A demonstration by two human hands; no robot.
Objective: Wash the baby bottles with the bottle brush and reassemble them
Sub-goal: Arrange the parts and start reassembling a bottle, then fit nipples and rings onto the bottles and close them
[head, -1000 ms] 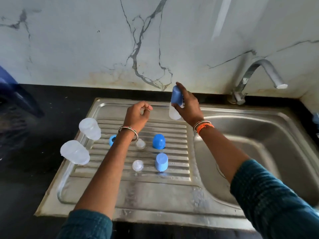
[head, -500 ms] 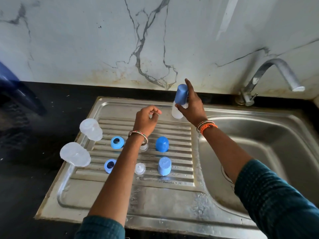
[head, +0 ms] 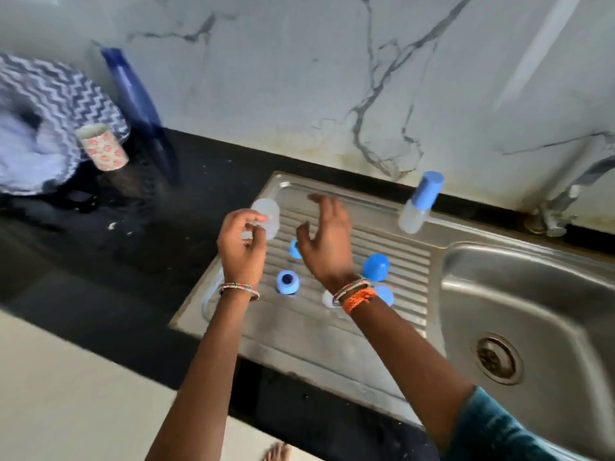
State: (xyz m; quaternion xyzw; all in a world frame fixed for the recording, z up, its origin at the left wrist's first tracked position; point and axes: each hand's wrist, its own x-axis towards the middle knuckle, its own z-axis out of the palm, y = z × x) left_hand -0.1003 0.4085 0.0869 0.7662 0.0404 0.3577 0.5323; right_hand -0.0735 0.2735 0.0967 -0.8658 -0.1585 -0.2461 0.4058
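Standing near the back edge of the steel drainboard [head: 299, 331], the capped baby bottle [head: 420, 202] tilts, clear below its blue cap, with no hand on it. The right hand [head: 327, 242] hovers over the ribbed surface with fingers spread and relaxed, grasping nothing. The left hand [head: 242, 241] has its fingers curled beside a clear bottle body [head: 268, 212]; blur hides whether it grips anything. A blue ring [head: 287, 282] and blue dome caps [head: 376, 267] lie on the ribs. No writing is legible anywhere.

Bottle [head: 420, 203] behind caps [head: 375, 267], seemingly
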